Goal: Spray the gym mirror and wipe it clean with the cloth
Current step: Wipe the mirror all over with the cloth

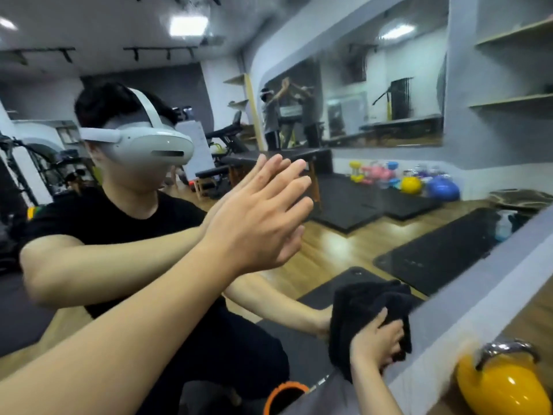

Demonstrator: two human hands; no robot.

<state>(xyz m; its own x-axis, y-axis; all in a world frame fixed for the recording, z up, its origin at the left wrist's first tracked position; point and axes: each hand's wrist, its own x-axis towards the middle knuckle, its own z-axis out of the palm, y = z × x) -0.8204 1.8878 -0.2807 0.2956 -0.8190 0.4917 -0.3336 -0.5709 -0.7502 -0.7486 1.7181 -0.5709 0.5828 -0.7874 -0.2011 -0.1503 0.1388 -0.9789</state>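
Head: cloth (363, 307) hides right fingertips.

The gym mirror (344, 241) fills the wall, upright, grey-framed along its lower edge, reflecting wood floor and dark mats. The black cloth (363, 307) is bunched up, pressed flat against the glass near that bottom edge.

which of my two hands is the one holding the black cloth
Your right hand, low near the mirror's bottom edge, grips the black cloth. Your left hand holds nothing, fingers straight against the glass.
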